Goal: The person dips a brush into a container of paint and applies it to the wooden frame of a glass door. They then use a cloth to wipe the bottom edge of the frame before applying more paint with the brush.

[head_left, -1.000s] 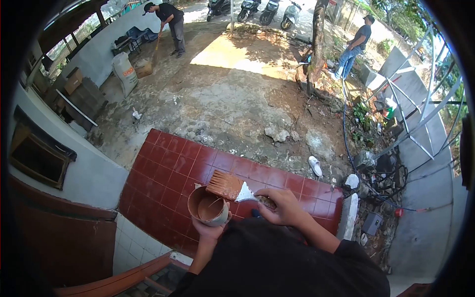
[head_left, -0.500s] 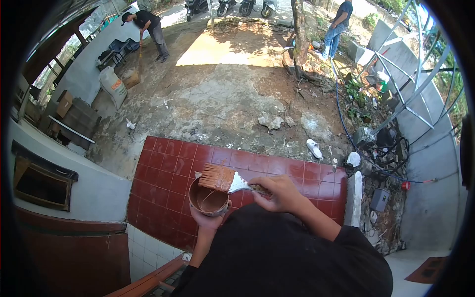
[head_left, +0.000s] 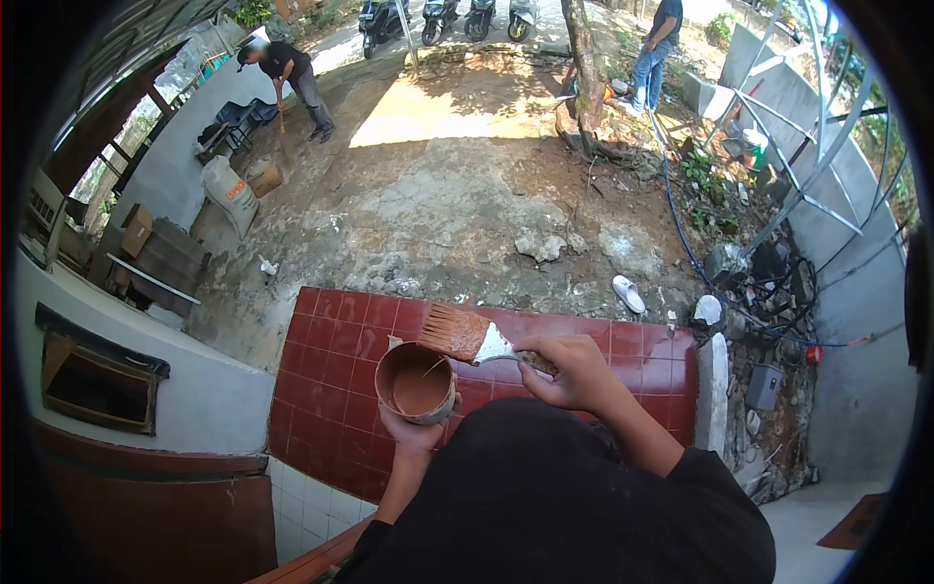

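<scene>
A round container (head_left: 413, 384) of reddish-brown paint is in my left hand (head_left: 413, 428), which cups it from below and the side. My right hand (head_left: 569, 370) grips the handle of a wide paintbrush (head_left: 494, 345). Its bristles (head_left: 452, 333), coated in the same brown paint, point left and lie just above the container's upper right rim. Paint strands hang near the bristle edge. Under both hands are glossy red floor tiles (head_left: 331, 341).
A person (head_left: 292, 78) bends over a long-handled tool at the upper left. Another person (head_left: 659, 54) stands beside a tree trunk (head_left: 587, 78). A white sack (head_left: 231, 193), a white shoe (head_left: 628, 294), a blue hose (head_left: 671, 214) and metal frames (head_left: 798, 185) lie around the concrete yard.
The brush has moved right, off the middle of the container's opening to its right rim. More of the paint inside shows. The whole view has shifted slightly.
</scene>
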Available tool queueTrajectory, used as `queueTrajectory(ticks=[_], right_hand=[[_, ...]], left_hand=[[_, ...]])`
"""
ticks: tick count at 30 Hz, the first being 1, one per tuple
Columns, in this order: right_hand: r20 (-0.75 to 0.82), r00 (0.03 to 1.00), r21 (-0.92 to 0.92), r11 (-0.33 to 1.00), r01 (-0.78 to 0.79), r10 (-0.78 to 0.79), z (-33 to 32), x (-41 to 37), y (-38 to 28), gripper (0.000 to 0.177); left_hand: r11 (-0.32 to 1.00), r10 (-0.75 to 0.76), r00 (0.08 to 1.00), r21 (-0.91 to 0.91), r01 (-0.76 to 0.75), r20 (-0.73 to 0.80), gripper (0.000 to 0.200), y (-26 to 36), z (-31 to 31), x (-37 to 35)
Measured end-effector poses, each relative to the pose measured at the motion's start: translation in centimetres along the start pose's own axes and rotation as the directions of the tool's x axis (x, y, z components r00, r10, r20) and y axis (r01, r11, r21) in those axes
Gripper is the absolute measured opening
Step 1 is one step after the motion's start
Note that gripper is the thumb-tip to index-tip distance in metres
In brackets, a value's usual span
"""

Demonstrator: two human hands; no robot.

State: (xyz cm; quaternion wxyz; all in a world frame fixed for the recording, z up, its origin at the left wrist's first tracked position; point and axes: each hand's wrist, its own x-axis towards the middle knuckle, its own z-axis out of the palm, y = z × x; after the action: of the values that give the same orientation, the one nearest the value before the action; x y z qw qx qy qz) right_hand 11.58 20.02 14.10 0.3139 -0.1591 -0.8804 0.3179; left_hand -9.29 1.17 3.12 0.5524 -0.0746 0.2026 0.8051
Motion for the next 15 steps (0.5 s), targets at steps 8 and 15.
queueTrajectory(ticks=[8, 15], right_hand=[[0.011, 1.0, 0.028, 1.0, 0.015, -0.015, -0.1, 0.2, 0.3, 0.025], [0.081, 0.997, 0.04, 0.999, -0.016, 0.012, -0.2, 0.4, 0.8, 0.024]], left_hand=[[1.0, 0.007, 1.0, 0.016, -0.007, 0.007, 0.078, -0.6, -1.0, 0.2], [0.997, 0.015, 1.0, -0.078, -0.016, -0.007, 0.084, -1.5, -1.8, 0.3]])
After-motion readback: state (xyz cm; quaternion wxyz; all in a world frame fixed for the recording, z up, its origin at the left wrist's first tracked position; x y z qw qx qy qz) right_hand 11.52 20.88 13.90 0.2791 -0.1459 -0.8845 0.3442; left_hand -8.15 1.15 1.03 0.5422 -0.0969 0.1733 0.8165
